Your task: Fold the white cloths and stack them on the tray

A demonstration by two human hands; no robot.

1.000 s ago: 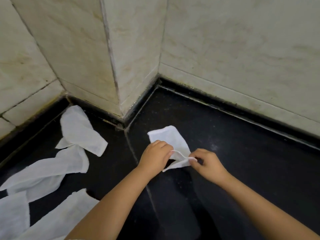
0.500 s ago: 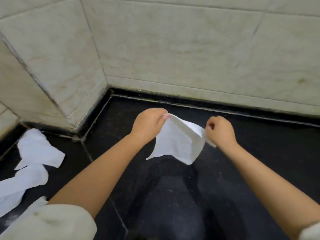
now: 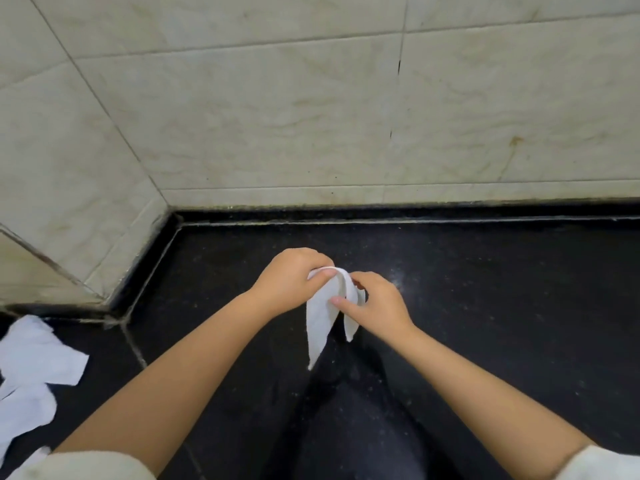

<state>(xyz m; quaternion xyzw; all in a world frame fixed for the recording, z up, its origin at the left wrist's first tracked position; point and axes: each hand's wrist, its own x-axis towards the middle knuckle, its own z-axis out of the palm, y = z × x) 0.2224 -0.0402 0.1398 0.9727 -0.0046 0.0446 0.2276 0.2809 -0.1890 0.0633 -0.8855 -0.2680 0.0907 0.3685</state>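
Observation:
A small white cloth [image 3: 320, 318] hangs doubled over in the air above the black counter [image 3: 485, 306], its two ends pointing down. My left hand [image 3: 289, 280] pinches the top of the fold. My right hand [image 3: 375, 303] is just to the right, thumb and fingers pinching the cloth lower down. Several other white cloths [image 3: 33, 362] lie loose on the counter at the far left. No tray is in view.
Pale marble wall tiles [image 3: 311, 116] rise right behind the counter and angle forward into a corner at the left. A grout seam [image 3: 135, 344] crosses the counter left of my arms.
The cloth was picked up off the counter, spread between both hands, and now my hands have come together so it hangs folded in half. The view has swung right.

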